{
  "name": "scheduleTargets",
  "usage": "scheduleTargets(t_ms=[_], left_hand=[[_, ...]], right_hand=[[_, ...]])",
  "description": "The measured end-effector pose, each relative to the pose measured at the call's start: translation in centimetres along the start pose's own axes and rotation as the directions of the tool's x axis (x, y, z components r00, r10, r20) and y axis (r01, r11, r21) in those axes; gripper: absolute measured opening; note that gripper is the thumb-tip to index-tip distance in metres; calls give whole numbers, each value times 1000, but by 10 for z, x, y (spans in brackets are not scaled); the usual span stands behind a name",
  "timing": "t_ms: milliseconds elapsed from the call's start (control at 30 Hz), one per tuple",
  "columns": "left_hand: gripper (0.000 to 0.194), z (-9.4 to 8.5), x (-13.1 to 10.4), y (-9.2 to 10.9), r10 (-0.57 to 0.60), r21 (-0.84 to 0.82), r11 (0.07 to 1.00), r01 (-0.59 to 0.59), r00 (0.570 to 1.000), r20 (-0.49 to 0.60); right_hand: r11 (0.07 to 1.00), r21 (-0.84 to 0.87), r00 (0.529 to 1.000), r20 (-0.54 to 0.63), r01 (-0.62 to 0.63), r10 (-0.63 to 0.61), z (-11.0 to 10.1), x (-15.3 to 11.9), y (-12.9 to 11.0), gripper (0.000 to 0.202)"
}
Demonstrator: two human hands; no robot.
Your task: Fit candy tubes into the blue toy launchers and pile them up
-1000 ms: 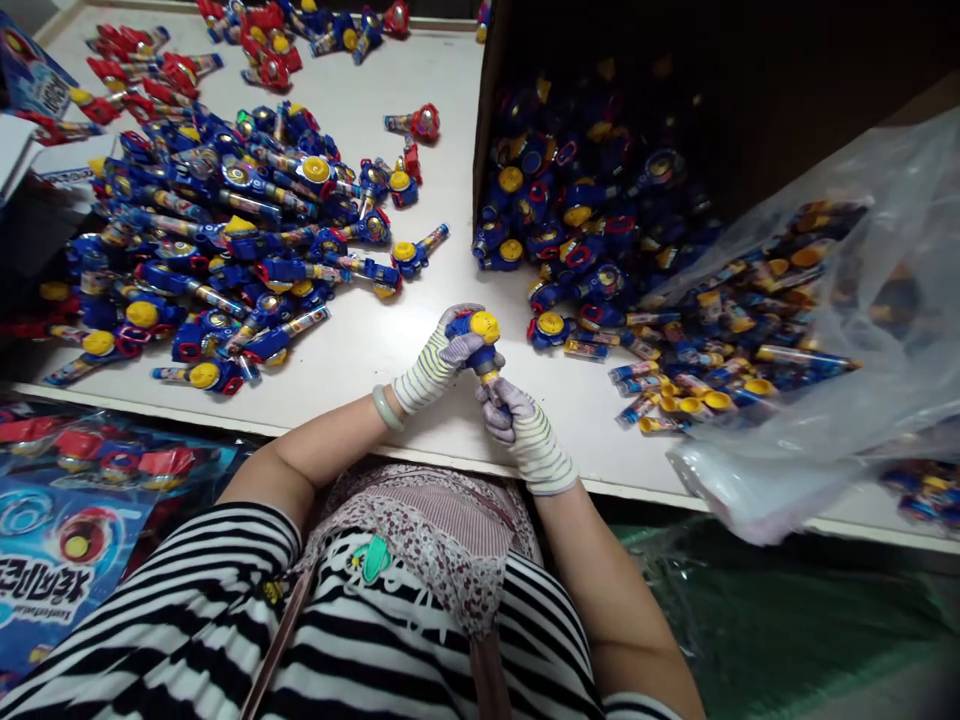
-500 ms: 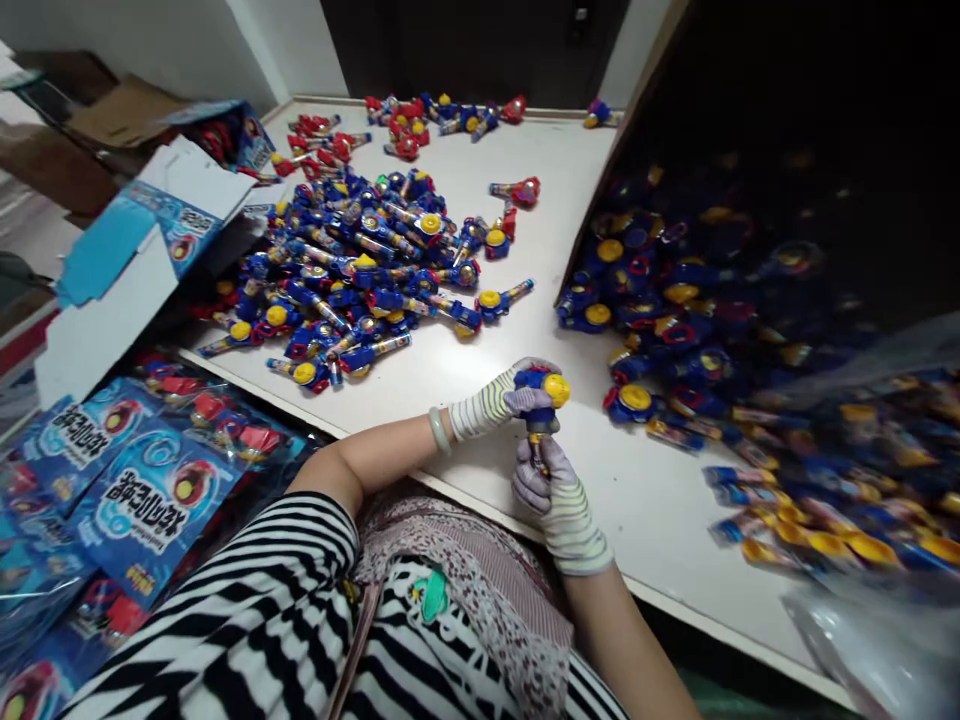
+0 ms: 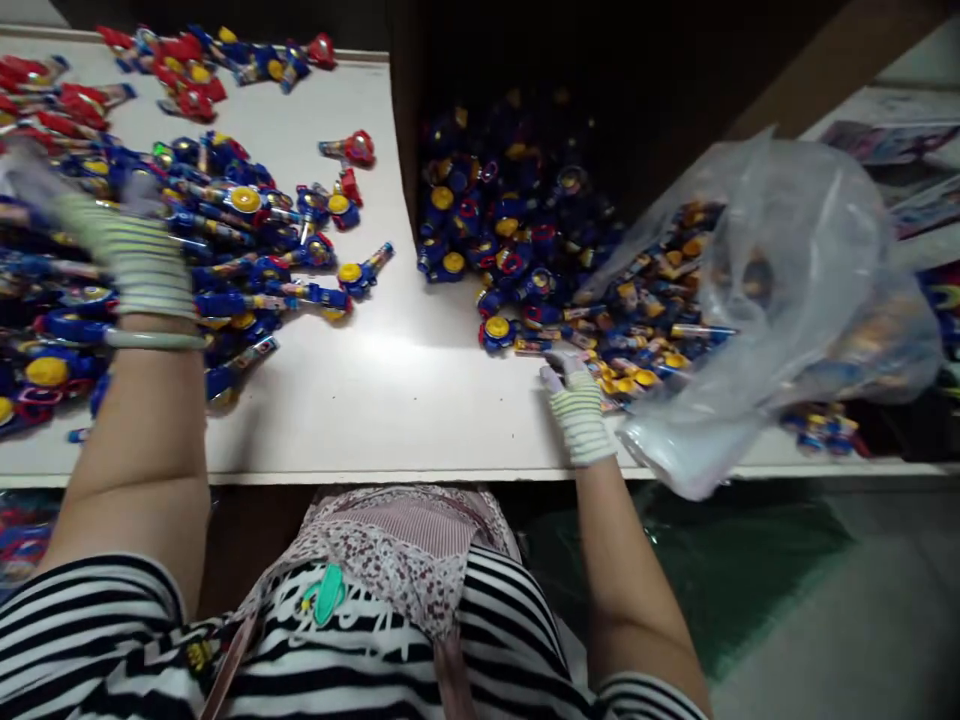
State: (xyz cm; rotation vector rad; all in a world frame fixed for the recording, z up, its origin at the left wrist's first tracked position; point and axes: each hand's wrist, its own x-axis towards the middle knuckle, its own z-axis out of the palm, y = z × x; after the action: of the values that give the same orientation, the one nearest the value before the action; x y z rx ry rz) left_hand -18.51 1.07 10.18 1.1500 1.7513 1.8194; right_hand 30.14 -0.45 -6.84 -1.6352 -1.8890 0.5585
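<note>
Head cam: L hand (image 3: 101, 215) blurred over blue toys (image 3: 245, 200), can't tell grip. R hand (image 3: 574, 390) by tubes (image 3: 646, 378) on table (image 3: 405, 425), thumb & fingers apart. Best pinch 1 tube only, avoid snagging bag (image 3: 814, 240).

Nothing can be read: the white script-like marks (image 3: 390, 638) on the striped shirt (image 3: 517, 625) form no clear words, and the printing on the small tubes (image 3: 637, 345) at right is too tiny.
</note>
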Motion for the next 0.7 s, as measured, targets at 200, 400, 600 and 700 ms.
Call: scheduleTargets(t_ms=[200,400,600,700], left_hand=[[55,200,-136,-61,152,-1,952,-305,473,868],[52,235,-192,-93,120,141,742,-655,336,934],[41,158,-175,-96,24,-43,999,30,478,878],[36,140,-168,-85,-20,-67,983,173,457,889]], right_hand=[[845,-534,986,152,19,74,15,40,-36,43],[832,-555,954,263,28,143,13,15,-36,39],[978,-143,940,328,153,-99,6,-15,-45,44],[962,-63,888,406,264,-217,5,-21,-68,41]])
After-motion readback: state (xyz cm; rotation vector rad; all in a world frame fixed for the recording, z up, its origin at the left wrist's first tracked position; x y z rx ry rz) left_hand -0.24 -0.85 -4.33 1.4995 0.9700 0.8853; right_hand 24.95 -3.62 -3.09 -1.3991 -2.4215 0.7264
